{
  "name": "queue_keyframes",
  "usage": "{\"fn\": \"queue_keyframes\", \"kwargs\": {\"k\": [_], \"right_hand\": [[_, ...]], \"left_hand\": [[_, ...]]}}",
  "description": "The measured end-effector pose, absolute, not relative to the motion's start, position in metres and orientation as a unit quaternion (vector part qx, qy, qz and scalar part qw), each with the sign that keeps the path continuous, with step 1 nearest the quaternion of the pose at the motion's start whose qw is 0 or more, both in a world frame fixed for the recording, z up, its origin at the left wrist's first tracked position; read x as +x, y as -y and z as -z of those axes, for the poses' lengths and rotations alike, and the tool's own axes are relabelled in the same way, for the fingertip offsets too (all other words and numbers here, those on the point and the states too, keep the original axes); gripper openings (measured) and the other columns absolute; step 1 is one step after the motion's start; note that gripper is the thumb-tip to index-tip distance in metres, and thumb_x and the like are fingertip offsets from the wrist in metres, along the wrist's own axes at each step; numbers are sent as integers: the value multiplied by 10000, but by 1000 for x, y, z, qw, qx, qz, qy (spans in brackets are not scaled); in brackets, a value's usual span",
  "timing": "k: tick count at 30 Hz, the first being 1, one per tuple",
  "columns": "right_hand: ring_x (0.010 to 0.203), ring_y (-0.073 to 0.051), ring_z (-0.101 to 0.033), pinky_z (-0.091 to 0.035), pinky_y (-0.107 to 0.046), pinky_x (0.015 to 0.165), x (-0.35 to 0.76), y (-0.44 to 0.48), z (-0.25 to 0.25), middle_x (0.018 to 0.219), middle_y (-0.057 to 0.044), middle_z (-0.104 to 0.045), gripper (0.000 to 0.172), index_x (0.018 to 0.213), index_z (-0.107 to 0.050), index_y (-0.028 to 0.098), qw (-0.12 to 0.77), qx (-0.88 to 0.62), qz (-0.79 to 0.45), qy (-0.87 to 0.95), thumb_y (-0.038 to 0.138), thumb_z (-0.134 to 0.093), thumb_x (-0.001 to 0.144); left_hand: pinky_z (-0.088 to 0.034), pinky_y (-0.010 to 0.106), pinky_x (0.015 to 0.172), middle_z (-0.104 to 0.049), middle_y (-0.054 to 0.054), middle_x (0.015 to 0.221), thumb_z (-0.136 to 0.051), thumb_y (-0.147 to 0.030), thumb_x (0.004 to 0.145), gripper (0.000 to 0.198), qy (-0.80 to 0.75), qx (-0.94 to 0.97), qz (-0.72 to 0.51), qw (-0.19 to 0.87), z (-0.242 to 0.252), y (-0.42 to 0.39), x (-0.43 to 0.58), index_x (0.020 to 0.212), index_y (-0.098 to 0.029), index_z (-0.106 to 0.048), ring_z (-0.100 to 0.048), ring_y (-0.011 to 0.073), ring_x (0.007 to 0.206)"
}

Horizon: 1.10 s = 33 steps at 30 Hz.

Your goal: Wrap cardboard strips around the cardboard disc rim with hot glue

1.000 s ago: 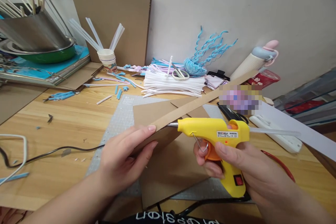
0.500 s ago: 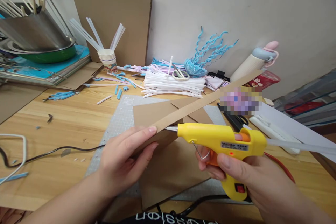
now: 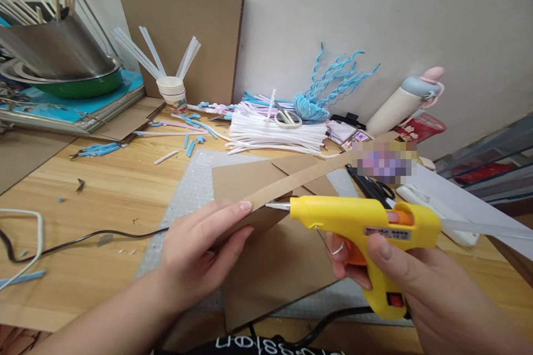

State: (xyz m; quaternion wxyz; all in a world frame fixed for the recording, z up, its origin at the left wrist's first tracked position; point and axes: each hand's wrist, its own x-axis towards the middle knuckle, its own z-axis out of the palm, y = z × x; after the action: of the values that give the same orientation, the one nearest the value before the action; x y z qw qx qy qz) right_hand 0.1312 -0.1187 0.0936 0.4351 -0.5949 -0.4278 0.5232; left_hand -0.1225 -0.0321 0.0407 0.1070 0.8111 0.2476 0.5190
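My left hand (image 3: 195, 247) is closed on a piece of cardboard (image 3: 260, 227), fingers on top and thumb below. Under its fingertips a long, narrow cardboard strip (image 3: 297, 178) lies along the edge of that piece and slants away to the upper right. My right hand (image 3: 425, 274) grips a yellow glue gun (image 3: 333, 214) by its handle, with fingers at the orange trigger. Its metal nozzle points left at the gap between strip and cardboard edge, close to my left fingertips. A clear glue stick (image 3: 478, 227) sticks out of the gun's back.
Cardboard sheets (image 3: 287, 272) lie on a grey cutting mat (image 3: 194, 177). Behind are white pipe cleaners (image 3: 277, 136), scissors (image 3: 288, 117) and a paper cup (image 3: 171, 87) of glue sticks. A bottle (image 3: 393, 108) leans at the right. A black cable (image 3: 100, 234) crosses the left side.
The glue gun has moved right in my right hand, its nozzle drawing along the edge away from my left fingers. The far end of the strip has dipped lower. My left hand keeps its hold.
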Motion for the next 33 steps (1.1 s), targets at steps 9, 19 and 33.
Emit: {"fn": "queue_keyframes", "kwargs": {"k": [9, 19, 33], "right_hand": [[731, -222, -650, -533, -324, 602, 134, 123, -85, 841, -86, -749, 471, 845, -793, 255, 396, -630, -501, 441, 708, -664, 819], [722, -210, -664, -562, -306, 615, 128, 125, -88, 825, -73, -743, 463, 774, -782, 250, 406, -638, -462, 462, 694, -662, 831], [561, -175, -653, -567, -236, 484, 112, 125, -106, 648, -14, -731, 517, 711, -755, 286, 373, -738, -337, 450, 797, -673, 709]], "left_hand": [[-603, 207, 615, -766, 9, 927, -673, -61, 875, 497, -244, 809, -523, 108, -40, 32, -122, 1331, -238, -585, -733, 125, 756], [-583, 214, 574, -758, 5, 896, -660, -77, 889, 474, -254, 811, -518, 100, -40, 32, -123, 1326, -245, -584, -715, 125, 715], [-589, 201, 618, -756, 24, 945, -673, -46, 874, 437, -237, 809, -529, 99, -40, 31, -121, 1286, -175, -604, -714, 114, 766]]}}
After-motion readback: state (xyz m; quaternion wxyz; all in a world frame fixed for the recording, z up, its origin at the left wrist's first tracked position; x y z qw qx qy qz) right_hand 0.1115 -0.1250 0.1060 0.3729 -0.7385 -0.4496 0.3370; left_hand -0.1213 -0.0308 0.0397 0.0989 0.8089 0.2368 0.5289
